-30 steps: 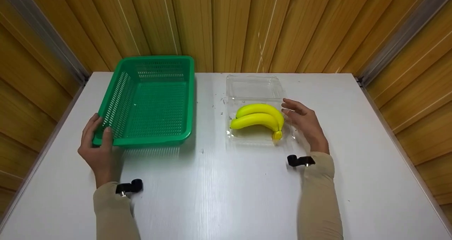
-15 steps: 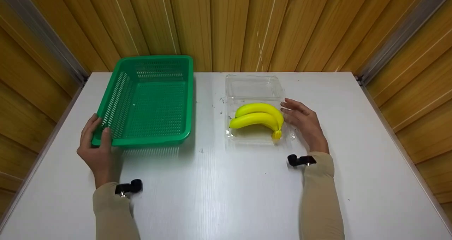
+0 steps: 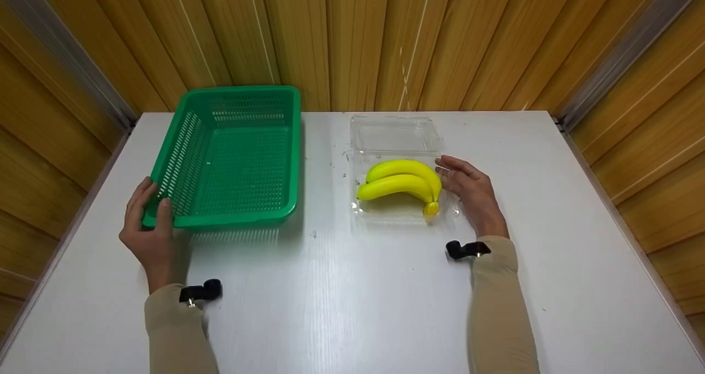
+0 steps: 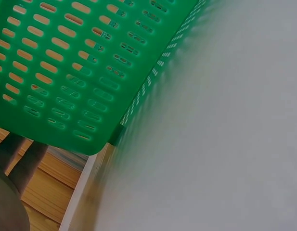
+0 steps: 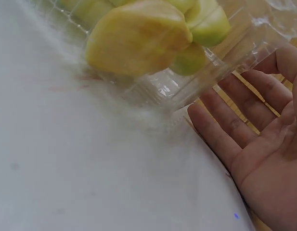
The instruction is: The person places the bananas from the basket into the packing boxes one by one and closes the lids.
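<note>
Left hand [image 3: 147, 233]: partly closed at the near left corner of the basket [image 3: 242, 167]; thumb over the near rim, other fingers along the left side; grips the corner between them.
Right hand [image 3: 475, 195]: fingers loosely extended and slightly spread, palm uncovered in the right wrist view; fingertips at the right side of the clear box [image 3: 380, 212]; not curled round it. Thumb contact: cannot tell.
Bananas [image 3: 402, 185]: yellow, in the near half of the box; stem end toward the near right corner; beside the right fingertips, plastic between.
Box: on the desk [image 3: 330, 286], right of the basket and apart from it; lid [image 3: 394, 135] folded back, away from the person.
Basket: green, slotted walls, left part of desk.
Sleeves [image 3: 502, 313]: tan, both arms.
</note>
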Motion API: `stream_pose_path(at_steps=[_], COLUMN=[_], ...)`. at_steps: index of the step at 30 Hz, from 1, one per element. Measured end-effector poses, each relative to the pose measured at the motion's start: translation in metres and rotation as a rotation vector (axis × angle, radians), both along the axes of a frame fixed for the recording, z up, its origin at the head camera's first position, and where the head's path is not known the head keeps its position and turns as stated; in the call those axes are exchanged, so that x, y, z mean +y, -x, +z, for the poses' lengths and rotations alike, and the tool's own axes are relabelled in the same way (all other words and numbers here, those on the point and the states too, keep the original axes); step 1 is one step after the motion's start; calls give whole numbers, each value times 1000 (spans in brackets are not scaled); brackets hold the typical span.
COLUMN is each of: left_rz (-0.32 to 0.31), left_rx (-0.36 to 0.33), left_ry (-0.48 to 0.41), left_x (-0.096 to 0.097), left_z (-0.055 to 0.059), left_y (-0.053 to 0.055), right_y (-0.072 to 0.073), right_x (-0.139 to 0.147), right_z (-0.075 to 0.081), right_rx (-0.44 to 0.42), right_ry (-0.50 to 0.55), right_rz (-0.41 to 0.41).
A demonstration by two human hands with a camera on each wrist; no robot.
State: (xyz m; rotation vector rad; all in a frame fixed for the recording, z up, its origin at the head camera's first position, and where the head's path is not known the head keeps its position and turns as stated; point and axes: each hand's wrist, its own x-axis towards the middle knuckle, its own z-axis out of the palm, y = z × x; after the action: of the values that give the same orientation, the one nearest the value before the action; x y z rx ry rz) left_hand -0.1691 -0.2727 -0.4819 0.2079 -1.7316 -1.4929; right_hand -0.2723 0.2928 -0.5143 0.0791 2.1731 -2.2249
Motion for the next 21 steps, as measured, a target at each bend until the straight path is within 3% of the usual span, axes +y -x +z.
stream_pose_path(at_steps=[8,17,21], left_rz=[-11,-1,-4], left_rx=[-15,-40,-59], left_ry=[20,76,67], left_x=[-2,-11,-10], left_z=[0,-13,-9], left_y=[0,6,3], right_y=[3,7,6], right_x=[-1,0,-2], right_z=[0,-2,-3], right_rx=[-17,28,35], right_ry=[32,67,45], right_rz=[7,34,29])
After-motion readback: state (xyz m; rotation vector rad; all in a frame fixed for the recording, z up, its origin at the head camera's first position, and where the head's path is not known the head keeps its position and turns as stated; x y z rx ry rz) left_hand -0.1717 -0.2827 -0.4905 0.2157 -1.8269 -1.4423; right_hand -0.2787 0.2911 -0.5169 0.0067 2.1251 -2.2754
